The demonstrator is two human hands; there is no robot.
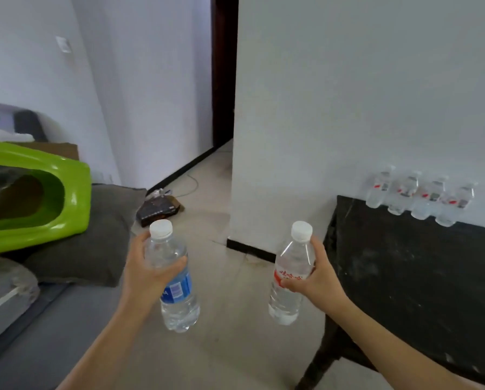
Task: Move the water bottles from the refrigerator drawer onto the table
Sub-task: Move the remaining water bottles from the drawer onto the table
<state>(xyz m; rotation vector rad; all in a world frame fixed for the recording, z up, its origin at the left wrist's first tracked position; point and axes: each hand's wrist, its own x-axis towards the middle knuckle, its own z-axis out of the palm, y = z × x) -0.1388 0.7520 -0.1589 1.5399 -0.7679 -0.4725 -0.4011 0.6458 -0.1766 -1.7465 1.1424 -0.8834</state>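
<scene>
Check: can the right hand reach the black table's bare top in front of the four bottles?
Likely yes: the right hand, gripping the red-label bottle, hovers beside the black table; nothing blocks it.

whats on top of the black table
Four clear red-labelled water bottles stand in a row at the back of the black table. The right forearm hides part of its near edge; its right end is out of frame.

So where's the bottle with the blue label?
The blue-label bottle is left of centre in the head view, held in the left hand over the floor, beside the red-label bottle in the right hand.
</scene>
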